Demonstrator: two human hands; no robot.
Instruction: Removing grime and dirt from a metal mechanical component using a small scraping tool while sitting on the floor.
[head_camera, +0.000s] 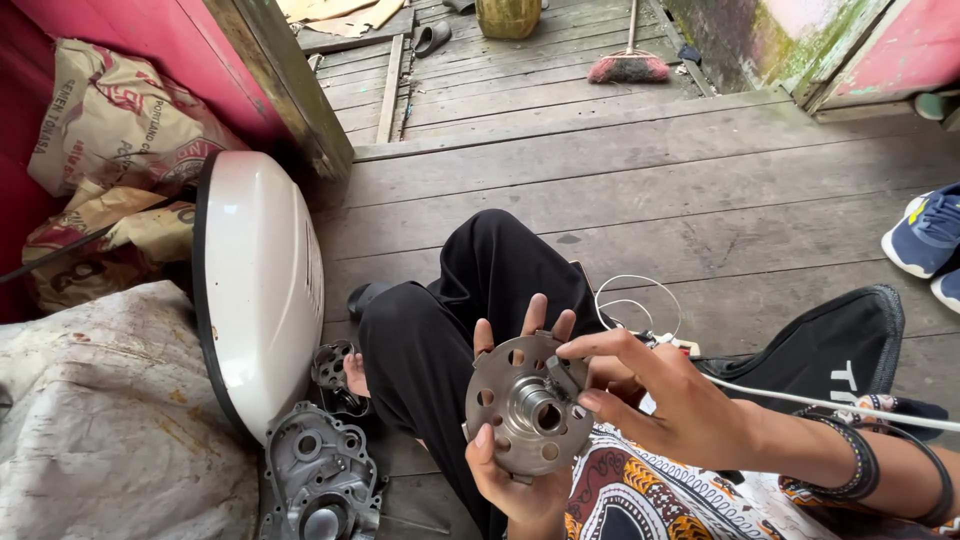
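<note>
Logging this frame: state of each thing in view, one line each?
metal disc: held upright, hub facing camera
left hand: cupping the disc from behind
right hand: fingers pinching a small part at the disc's rim
white cover: tilted on its side on the floor
grey metal casing: lying open on the floor
broom: lying on the planks

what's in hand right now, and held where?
Left hand holds a round metal disc by its rim, thumb in front, fingers behind. Right hand pinches a small part on its face.
</note>
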